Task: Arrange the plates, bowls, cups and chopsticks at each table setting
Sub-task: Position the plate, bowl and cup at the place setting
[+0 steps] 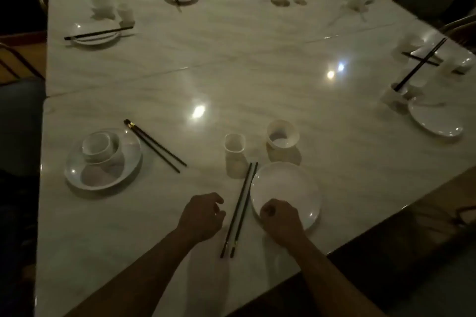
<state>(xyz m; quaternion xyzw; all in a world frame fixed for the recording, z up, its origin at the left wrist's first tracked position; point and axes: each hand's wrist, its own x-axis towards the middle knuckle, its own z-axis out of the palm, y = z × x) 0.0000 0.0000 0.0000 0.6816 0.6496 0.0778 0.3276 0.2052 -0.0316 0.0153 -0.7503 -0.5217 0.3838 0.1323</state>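
At the near setting a white plate (286,188) lies on the pale marble table (231,59). A pair of dark chopsticks (240,207) lies just left of it. Behind them stand a white cup (234,145) and a small white bowl (282,135). My left hand (202,215) hovers just left of the chopsticks, fingers loosely curled and holding nothing. My right hand (280,217) rests curled over the plate's near rim; I cannot see whether it grips the rim.
To the left, a plate (77,174) carries a stacked bowl and cup (99,147), with chopsticks (154,144) beside it. Several more settings ring the far and right edges, some with chopsticks standing in cups (396,91). Chairs surround the table.
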